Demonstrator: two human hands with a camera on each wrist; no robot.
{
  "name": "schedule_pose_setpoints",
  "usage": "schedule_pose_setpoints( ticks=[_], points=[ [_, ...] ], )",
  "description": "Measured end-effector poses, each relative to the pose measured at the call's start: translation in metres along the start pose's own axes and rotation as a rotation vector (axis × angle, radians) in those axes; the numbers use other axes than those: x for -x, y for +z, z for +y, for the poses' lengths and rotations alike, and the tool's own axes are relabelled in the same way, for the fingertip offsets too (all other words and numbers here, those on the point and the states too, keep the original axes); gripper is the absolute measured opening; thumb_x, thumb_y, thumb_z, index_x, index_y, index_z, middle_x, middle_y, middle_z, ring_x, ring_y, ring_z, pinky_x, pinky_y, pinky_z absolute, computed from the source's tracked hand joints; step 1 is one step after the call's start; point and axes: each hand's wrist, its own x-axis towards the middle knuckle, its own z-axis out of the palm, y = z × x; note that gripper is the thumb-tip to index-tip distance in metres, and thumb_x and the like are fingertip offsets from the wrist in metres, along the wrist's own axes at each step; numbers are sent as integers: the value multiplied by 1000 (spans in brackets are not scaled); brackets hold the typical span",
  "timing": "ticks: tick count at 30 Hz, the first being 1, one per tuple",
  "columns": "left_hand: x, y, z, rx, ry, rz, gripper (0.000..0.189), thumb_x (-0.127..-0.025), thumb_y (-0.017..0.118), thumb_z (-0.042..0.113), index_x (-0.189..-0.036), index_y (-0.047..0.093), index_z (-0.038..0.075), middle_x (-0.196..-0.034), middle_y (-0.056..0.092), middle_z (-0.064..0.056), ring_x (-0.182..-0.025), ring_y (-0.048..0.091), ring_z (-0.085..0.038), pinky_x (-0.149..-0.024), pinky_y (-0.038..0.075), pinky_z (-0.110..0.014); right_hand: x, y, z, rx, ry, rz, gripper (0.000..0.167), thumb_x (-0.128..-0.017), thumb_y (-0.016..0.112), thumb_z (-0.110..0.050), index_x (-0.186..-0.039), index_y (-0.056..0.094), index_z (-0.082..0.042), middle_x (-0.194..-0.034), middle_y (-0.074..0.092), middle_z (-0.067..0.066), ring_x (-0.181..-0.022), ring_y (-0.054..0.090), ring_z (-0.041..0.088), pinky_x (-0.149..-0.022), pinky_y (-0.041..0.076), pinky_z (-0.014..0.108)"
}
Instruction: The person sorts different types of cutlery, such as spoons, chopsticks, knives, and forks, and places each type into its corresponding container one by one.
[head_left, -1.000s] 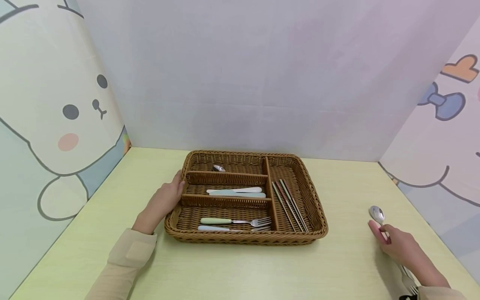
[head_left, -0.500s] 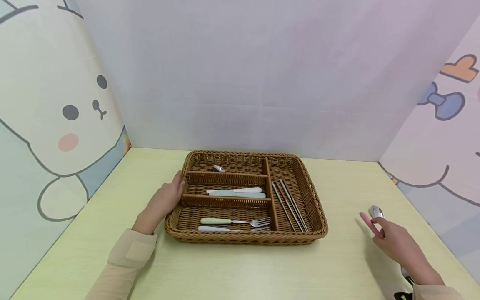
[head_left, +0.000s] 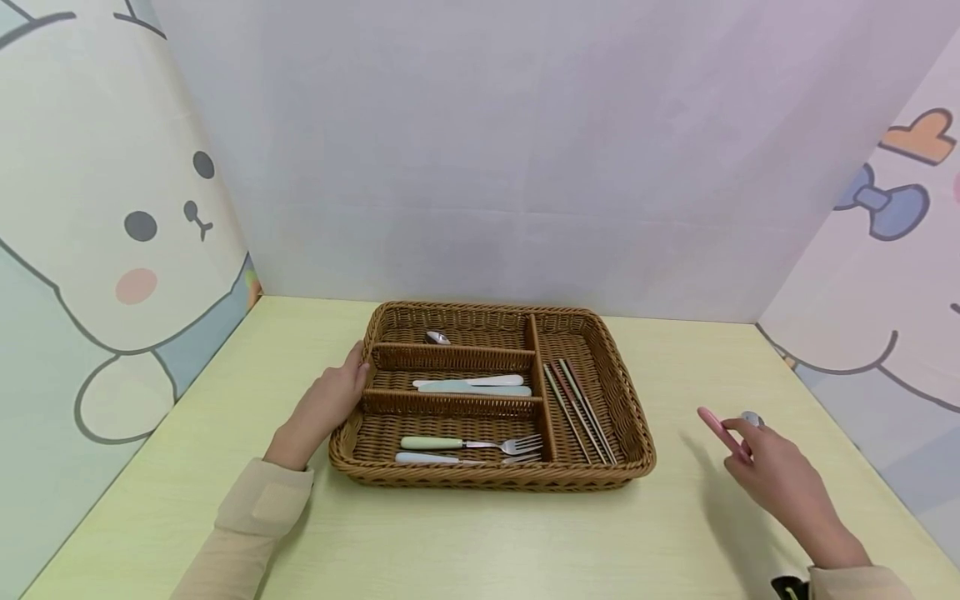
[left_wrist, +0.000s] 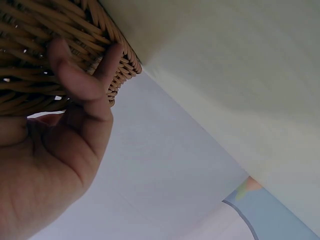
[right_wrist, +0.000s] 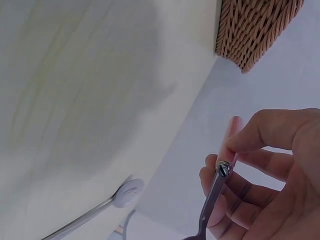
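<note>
My left hand point(head_left: 333, 396) grips the left rim of a brown wicker cutlery basket point(head_left: 491, 475); in the left wrist view, fingers point(left_wrist: 75, 82) lie against the woven wall. Off to the basket's right, my right hand point(head_left: 787, 479) pinches a fork by its pink handle point(head_left: 717, 429) between thumb and fingers. The right wrist view shows the handle's pink end point(right_wrist: 233, 131) and the metal neck point(right_wrist: 212, 200); the fork's head is hidden. Behind that hand a spoon point(head_left: 752, 417) lies on the table, mostly covered in the head view; its bowl point(right_wrist: 129, 192) shows in the right wrist view.
The basket's compartments hold a spoon point(head_left: 437, 337) at the back, knives point(head_left: 480, 388) in the middle, forks point(head_left: 433, 442) at the front and several chopsticks point(head_left: 583, 408) on the right. A pale wall point(head_left: 510, 167) stands behind the table point(head_left: 487, 550), with cartoon-printed walls at both sides.
My right hand has moved left and slightly away from me, lifting the pink-handled fork off the table beside the spoon. My left hand and the basket have stayed put.
</note>
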Motion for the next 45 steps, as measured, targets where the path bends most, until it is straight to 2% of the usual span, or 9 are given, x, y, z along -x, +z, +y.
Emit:
schedule_pose_setpoints(
  ticks=[6,17,24,34,45],
  points=[
    [0,0,0,-7,0,3,52,-101,30,22,-143,17,-7,-48,41,-4,-37,39,-15,-40,33,-28,-4,1,-17,15,-39,104,35,-71,58,-1,-107,59,-1,-71,49,4,-54,38,13,-44,28,28],
    [1,0,0,-8,3,3,52,-101,30,21,-143,17,-7,-48,40,-4,-37,38,-15,-39,32,-28,-10,2,-45,9,-76,166,37,-71,60,0,-108,63,-6,-73,51,5,-63,41,20,-45,29,29],
    [1,0,0,-5,4,5,52,-101,31,21,-143,17,-7,-48,40,-4,-37,38,-15,-40,32,-28,-16,8,-65,9,-187,259,37,-68,62,3,-105,65,-4,-74,55,9,-59,42,17,-48,30,27],
    [1,0,0,-3,3,1,52,-101,30,21,-143,16,-6,-49,40,-4,-38,38,-15,-41,33,-28,-16,17,-102,-28,-267,252,42,-68,61,10,-107,67,-3,-74,49,7,-63,40,16,-51,32,26],
    [0,0,0,-13,-4,-4,52,-101,30,22,-143,17,-6,-49,41,-5,-38,39,-16,-42,33,-29,-22,29,-122,-41,-397,305,41,-70,57,12,-105,68,-7,-72,45,1,-65,37,14,-51,30,21]
  ],
)
